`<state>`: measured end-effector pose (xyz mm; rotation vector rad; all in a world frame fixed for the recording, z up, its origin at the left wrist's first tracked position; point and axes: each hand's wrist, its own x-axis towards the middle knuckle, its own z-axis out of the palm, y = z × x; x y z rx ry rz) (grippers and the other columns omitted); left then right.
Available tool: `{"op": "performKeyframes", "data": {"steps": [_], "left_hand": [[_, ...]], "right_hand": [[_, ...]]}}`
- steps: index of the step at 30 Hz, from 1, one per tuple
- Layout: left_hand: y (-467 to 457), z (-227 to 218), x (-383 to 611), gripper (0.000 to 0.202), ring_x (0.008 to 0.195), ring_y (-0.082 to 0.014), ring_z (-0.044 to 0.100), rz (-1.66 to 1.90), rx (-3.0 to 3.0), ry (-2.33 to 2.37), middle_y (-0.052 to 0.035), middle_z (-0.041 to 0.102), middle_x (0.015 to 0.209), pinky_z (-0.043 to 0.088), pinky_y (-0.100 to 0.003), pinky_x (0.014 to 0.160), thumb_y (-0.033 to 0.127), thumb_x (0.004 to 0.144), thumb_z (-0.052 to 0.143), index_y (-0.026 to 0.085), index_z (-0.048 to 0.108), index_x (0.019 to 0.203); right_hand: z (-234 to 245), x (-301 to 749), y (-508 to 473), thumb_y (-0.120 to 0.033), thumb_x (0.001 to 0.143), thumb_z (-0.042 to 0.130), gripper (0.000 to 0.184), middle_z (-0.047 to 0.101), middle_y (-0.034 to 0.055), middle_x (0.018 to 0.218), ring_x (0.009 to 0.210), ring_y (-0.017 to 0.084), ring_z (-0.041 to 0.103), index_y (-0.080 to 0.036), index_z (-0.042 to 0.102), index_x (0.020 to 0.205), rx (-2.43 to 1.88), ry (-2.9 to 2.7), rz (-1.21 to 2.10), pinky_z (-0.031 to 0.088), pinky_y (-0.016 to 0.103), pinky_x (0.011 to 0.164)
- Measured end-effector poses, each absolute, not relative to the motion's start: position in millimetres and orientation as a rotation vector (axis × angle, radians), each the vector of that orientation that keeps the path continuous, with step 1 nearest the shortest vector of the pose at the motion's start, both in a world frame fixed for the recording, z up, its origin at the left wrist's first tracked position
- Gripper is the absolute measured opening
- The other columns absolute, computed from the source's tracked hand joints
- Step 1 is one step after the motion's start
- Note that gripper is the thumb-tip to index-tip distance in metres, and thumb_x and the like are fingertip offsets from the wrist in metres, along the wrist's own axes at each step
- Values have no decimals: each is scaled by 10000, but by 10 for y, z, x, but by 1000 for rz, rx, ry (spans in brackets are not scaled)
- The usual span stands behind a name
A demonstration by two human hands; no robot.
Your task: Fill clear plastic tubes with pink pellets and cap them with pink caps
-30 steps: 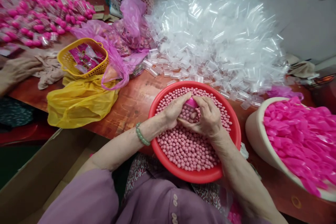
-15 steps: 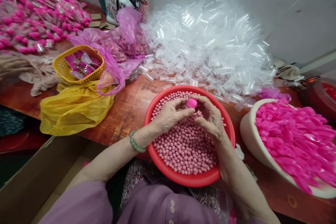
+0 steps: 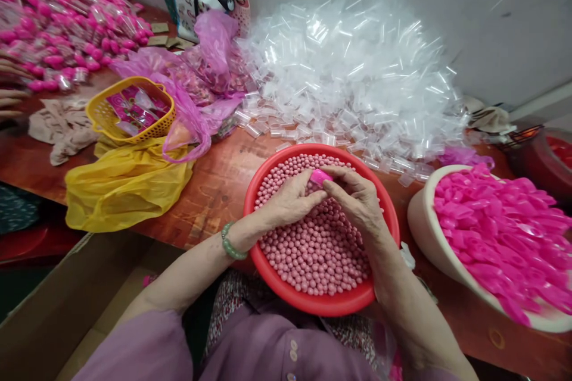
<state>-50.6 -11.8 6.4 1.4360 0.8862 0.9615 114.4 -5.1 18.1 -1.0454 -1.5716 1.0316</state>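
A red basin (image 3: 272,268) full of small pink balls (image 3: 313,250) sits at the table's near edge. Over it, my left hand (image 3: 290,202) and my right hand (image 3: 357,199) meet, fingers pinched together round a small tube with a bright pink cap (image 3: 320,177). Both hands grip this capped tube just above the balls. A green bead bracelet (image 3: 231,242) circles my left wrist.
A big heap of clear plastic tubes (image 3: 353,71) lies behind the basin. A cream bowl (image 3: 424,232) of pink caps stands at right. Yellow basket (image 3: 100,119), yellow bag (image 3: 125,184), pink bags and finished pink tubes (image 3: 58,30) lie left. Another person's hand (image 3: 9,101) shows at far left.
My hands have kept pressing the pink cap on the tube, tilting it slightly. The other person's hand at left has pulled back toward the frame edge. The view shifted a little.
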Motion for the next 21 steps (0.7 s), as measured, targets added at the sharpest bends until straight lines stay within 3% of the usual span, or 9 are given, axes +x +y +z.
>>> {"op": "performKeyframes", "data": {"steps": [5, 11, 21], "left_hand": [[-102, 103, -506, 270, 593, -93, 450, 875, 1288, 729, 33, 502, 741, 363, -233, 548, 413, 884, 618, 179, 567, 1009], [-93, 121, -485, 244, 580, -91, 418, 905, 1244, 751, 45, 476, 683, 322, -235, 533, 393, 861, 658, 180, 561, 934], [-58, 147, -463, 264, 734, -126, 489, 1021, 1263, 767, 12, 575, 825, 411, -248, 694, 331, 789, 735, 170, 617, 962]], "right_hand": [[183, 1168, -48, -397, 767, 824, 292, 790, 23, 960, 874, 186, 737, -238, 779, 1008, -1091, -1442, 1180, 628, 341, 798], [142, 1121, -41, -455, 803, 782, 300, 788, 44, 1042, 953, 199, 734, -234, 782, 1006, -1090, -1420, 1074, 612, 383, 894], [133, 1050, -47, -484, 785, 790, 320, 793, 45, 991, 920, 201, 740, -227, 778, 977, -1103, -1415, 962, 612, 399, 897]]}}
